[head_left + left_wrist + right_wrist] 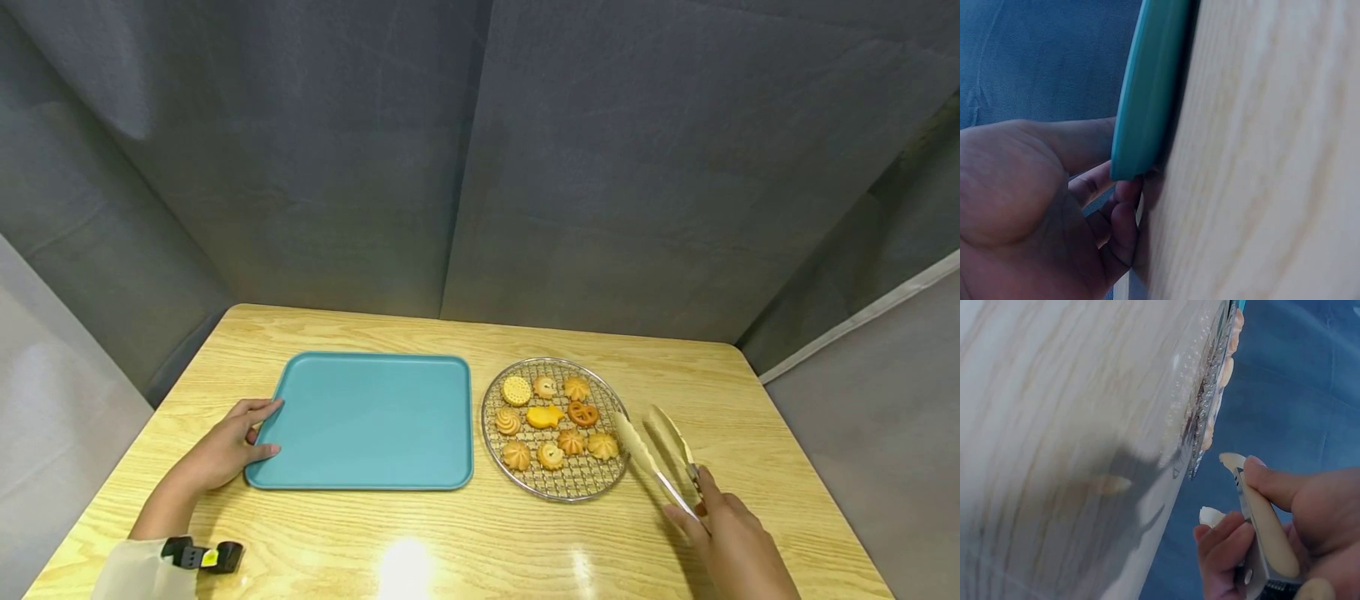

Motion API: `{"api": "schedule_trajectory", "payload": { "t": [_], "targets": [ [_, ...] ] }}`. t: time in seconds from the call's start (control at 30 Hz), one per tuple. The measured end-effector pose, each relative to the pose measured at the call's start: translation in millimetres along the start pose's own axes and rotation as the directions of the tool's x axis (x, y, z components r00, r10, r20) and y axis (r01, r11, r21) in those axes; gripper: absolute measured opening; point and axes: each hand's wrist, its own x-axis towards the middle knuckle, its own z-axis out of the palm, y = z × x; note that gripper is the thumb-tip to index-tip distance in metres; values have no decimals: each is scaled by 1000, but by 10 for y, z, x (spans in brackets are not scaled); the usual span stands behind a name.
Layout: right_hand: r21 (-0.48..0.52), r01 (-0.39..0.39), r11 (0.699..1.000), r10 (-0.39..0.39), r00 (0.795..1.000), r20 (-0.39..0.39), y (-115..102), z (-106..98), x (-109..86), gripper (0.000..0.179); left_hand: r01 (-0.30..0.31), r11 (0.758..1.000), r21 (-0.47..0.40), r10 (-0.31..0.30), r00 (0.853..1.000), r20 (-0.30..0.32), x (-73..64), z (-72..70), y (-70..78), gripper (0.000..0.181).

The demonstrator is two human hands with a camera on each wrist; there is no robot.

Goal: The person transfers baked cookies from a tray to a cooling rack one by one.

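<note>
My left hand (221, 446) grips the left rim of a blue-green rectangular tray (367, 421), with nothing lying on it. In the left wrist view, curled fingers (1124, 228) reach under the tray's edge (1147, 94). On the right, my right hand (738, 537) holds a pair of tongs (678, 500) with cream-coloured tips and metal arms. The tongs' arms are spread with nothing between them, the left tip close to the rim of a round wire rack (592, 483). Several cookies lie on the rack, among them a yellow fish-shaped one (543, 417) and a pretzel-shaped one (582, 413).
Tray and rack stand side by side on a light wooden table (480, 533), a narrow gap between them. Grey fabric panels (600, 167) rise behind the table and at both sides. A black band (202, 556) sits around the left wrist.
</note>
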Motion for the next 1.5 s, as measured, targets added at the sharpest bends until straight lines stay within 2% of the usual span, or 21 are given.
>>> {"api": "schedule_trajectory", "payload": {
  "t": [0.2,0.4,0.53,0.63,0.77,0.93,1.03,1.23,1.5],
  "targets": [
    [57,-25,998,23,999,28,70,-28,78,94,0,1000,-1,0,1000,-1,7,-9,7,75],
    [114,-13,993,8,999,47,157,-21,142,95,-2,1000,3,2,1000,-3,8,-9,3,75],
    [177,-21,984,12,998,56,219,19,193,84,-5,1000,-4,5,1000,-5,5,-5,2,75],
    [225,-43,973,28,997,72,273,40,243,89,-3,1000,-8,3,1000,-6,5,-5,8,75],
    [256,-57,965,37,996,82,333,47,307,106,-3,1000,-5,3,1000,-4,5,-5,9,75],
    [283,-68,957,56,997,53,368,75,370,105,2,1000,1,-2,1000,-2,9,-7,7,74],
    [309,-93,946,81,995,51,390,90,416,104,4,1000,-2,-4,1000,-3,9,-5,8,74],
    [424,-164,891,134,986,99,444,91,493,102,1,1000,-1,-1,1000,-2,8,-2,5,74],
    [452,-130,882,126,991,40,444,144,574,99,-1,1000,-6,1,1000,1,-7,1,20,74]
  ]
}}
